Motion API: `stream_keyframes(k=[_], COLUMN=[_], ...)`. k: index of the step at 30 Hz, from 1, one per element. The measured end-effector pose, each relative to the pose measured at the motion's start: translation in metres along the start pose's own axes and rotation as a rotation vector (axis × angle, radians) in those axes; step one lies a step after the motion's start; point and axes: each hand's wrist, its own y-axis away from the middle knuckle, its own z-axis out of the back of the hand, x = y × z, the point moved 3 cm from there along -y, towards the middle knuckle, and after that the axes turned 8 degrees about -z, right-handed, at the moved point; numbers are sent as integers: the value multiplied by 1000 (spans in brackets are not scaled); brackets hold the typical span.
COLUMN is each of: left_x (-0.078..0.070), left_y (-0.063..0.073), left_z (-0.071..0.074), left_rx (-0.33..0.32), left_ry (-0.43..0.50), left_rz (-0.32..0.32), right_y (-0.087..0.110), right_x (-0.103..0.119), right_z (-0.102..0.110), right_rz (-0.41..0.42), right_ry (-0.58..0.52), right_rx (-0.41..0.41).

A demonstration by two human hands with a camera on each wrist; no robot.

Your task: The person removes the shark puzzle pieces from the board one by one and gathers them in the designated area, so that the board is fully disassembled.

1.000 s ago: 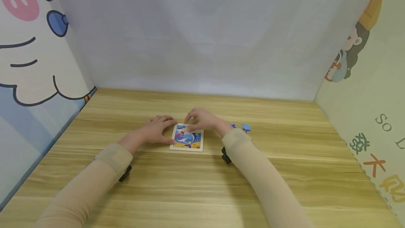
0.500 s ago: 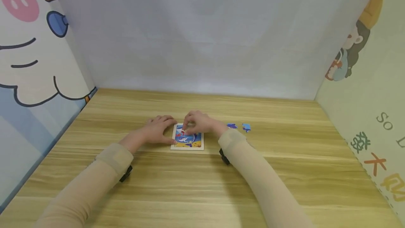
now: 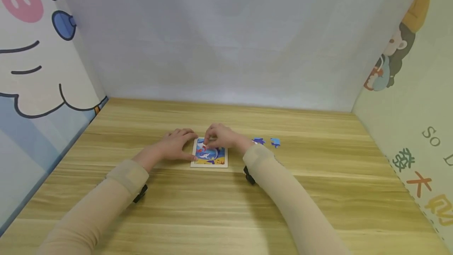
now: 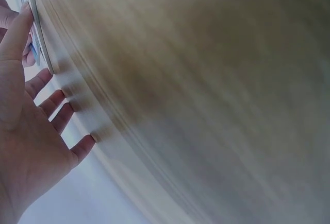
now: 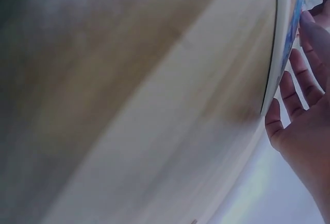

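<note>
A small jigsaw puzzle (image 3: pixel 209 165) with a white border and a blue sea picture lies flat on the wooden table. My left hand (image 3: pixel 174 145) is spread at its left side, thumb on the border and index fingertip at the far left corner; the other fingertips rest on the tabletop in the left wrist view. Over the puzzle's upper part, my right hand (image 3: pixel 222 136) pinches a puzzle piece (image 4: pixel 35 50), whose blue edge shows tilted beside the border in the left wrist view. Most of that piece is hidden by the fingers.
Loose blue puzzle pieces, one dark blue (image 3: pixel 260 141) and one lighter (image 3: pixel 275 142), lie right of the puzzle, near my right cuff. A white cloth (image 3: pixel 226 50) hangs behind the table (image 3: pixel 198 215). Printed panels (image 3: pixel 396 129) border both sides.
The right hand came slightly left and down over the puzzle, its fingers closing into a pinch, then stayed nearly still. More of the loose pieces now shows past the sleeve. The left hand held its place.
</note>
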Motion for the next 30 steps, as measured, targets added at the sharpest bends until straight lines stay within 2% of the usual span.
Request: stream_keyframes(k=[6, 15, 23, 30], left_x=[0, -1, 0, 1], left_y=[0, 0, 0, -1], left_z=[1, 2, 1, 0], left_rx=[10, 14, 12, 11], left_ry=[3, 18, 14, 11], left_rz=[2, 4, 5, 6], right_y=[-1, 1, 3, 3], right_x=[-1, -3, -3, -2], right_z=[1, 1, 2, 3], right_rz=[21, -53, -105, -117], right_ry=[-41, -186, -219, -288], right_rx=[-12, -12, -41, -54])
